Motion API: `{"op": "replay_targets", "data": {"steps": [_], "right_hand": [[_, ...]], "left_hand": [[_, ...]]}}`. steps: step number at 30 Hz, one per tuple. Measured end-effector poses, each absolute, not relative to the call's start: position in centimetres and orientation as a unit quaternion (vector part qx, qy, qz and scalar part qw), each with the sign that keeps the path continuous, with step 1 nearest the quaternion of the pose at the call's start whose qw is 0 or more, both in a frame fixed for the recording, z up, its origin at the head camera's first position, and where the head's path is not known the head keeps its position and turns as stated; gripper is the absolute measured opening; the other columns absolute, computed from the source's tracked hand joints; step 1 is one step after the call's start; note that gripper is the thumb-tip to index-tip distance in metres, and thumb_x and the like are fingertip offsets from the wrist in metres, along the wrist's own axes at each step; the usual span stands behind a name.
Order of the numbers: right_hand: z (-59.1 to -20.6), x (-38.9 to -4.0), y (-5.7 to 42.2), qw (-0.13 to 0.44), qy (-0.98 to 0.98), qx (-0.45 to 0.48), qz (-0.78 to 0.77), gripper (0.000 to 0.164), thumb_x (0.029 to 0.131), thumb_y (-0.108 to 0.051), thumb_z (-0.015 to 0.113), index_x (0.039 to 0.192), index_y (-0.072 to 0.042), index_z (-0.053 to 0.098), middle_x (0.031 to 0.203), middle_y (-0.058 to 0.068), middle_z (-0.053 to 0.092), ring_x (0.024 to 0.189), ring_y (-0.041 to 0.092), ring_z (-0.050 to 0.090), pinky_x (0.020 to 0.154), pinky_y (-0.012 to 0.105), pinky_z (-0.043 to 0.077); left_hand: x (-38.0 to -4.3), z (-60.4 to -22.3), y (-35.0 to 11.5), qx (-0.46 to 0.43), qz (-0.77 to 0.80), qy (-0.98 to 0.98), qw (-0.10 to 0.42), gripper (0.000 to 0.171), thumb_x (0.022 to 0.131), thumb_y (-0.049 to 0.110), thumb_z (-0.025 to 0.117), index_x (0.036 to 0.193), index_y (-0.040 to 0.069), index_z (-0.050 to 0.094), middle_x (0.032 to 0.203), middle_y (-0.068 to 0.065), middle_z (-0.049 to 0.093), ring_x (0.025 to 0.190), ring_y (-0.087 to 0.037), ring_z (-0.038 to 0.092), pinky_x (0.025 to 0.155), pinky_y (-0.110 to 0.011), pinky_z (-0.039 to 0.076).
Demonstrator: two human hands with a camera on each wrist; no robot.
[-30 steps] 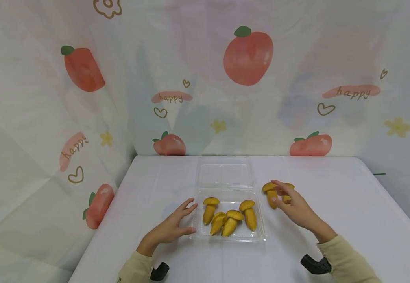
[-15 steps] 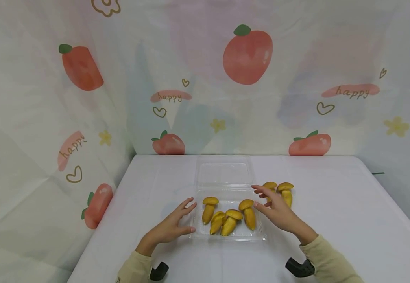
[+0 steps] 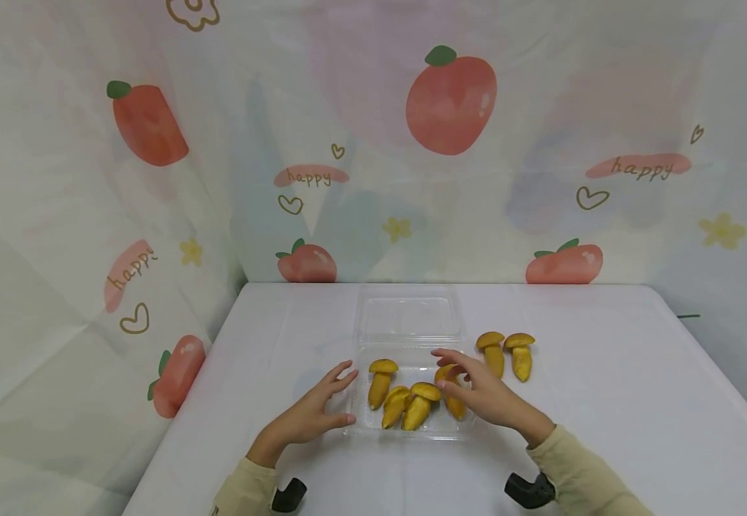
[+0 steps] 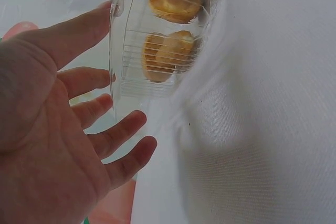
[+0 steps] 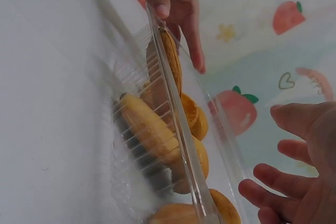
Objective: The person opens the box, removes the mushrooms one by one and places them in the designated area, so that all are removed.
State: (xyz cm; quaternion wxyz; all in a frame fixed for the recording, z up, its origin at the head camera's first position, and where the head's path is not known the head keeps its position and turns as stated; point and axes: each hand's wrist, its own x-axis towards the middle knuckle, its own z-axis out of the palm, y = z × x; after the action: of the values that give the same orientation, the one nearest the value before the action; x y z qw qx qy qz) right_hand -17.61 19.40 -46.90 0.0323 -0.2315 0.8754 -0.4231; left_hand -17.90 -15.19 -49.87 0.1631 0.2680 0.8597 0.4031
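Observation:
A clear plastic clamshell container [image 3: 373, 428] lies with its lid [image 3: 410, 315] folded back on the table. Inside it are several yellow mushrooms with rounded caps, among them a left one [image 3: 381, 385] and a middle one [image 3: 420, 407]. My left hand [image 3: 309, 414] is at the container's left edge, fingers spread; in the left wrist view its thumb [image 4: 79, 35] meets the rim. My right hand [image 3: 486, 398] hovers over the container's right side, partly hiding the rightmost mushroom [image 3: 456, 408]. In the right wrist view its fingers [image 5: 283, 182] are loosely bent and hold nothing.
Two more mushrooms, one nearer [image 3: 492, 353] and one farther right [image 3: 521, 356], lie on the white tabletop [image 3: 606, 401] to the container's right. Behind and to the left hangs a fruit-printed cloth [image 3: 360, 107].
My right hand has moved left, from over the two loose mushrooms to above the container's right side. Both loose mushrooms have stayed put. My left hand has hardly moved.

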Motion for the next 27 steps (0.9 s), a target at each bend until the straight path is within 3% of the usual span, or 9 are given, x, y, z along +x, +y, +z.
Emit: {"op": "replay_targets", "data": {"steps": [9,18,24,27], "right_hand": [[-47.0,-18.1,18.5,0.098,0.863,-0.245,-0.431,0.048,0.102,-0.023,0.062,0.144,-0.004,0.049,0.129,0.027,0.061,0.112,0.039,0.065,0.092,0.05,0.057],[-46.8,-18.3,17.8,0.112,0.883,-0.249,-0.38,0.053,0.097,-0.023,0.07,0.142,-0.003,0.052,0.127,0.027,0.064,0.104,0.031,0.067,0.088,0.051,0.057],[-46.8,-18.6,17.4,0.143,0.882,-0.267,-0.362,0.061,0.091,-0.02,0.077,0.142,0.001,0.051,0.132,0.029,0.063,0.115,0.038,0.064,0.097,0.055,0.054],[-47.0,-19.0,17.3,0.159,0.87,-0.278,-0.376,0.063,0.09,-0.017,0.078,0.142,0.003,0.049,0.132,0.03,0.062,0.109,0.034,0.065,0.094,0.05,0.056]], "left_hand": [[-18.0,-49.9,-15.1,0.269,0.407,0.857,0.165,0.079,0.095,0.023,0.072,0.158,0.002,0.029,0.17,-0.018,0.013,0.151,-0.046,0.029,0.117,-0.066,0.028],[-18.0,-50.0,-15.1,0.275,0.407,0.857,0.159,0.079,0.094,0.023,0.072,0.157,0.001,0.031,0.169,-0.021,0.013,0.15,-0.048,0.03,0.116,-0.067,0.03],[-17.9,-49.8,-15.1,0.277,0.406,0.857,0.156,0.079,0.094,0.025,0.072,0.157,0.001,0.031,0.169,-0.021,0.014,0.15,-0.048,0.03,0.115,-0.068,0.031],[-17.9,-49.7,-15.1,0.276,0.407,0.856,0.159,0.079,0.095,0.025,0.072,0.158,0.001,0.03,0.169,-0.02,0.013,0.15,-0.048,0.028,0.115,-0.068,0.03]]}}
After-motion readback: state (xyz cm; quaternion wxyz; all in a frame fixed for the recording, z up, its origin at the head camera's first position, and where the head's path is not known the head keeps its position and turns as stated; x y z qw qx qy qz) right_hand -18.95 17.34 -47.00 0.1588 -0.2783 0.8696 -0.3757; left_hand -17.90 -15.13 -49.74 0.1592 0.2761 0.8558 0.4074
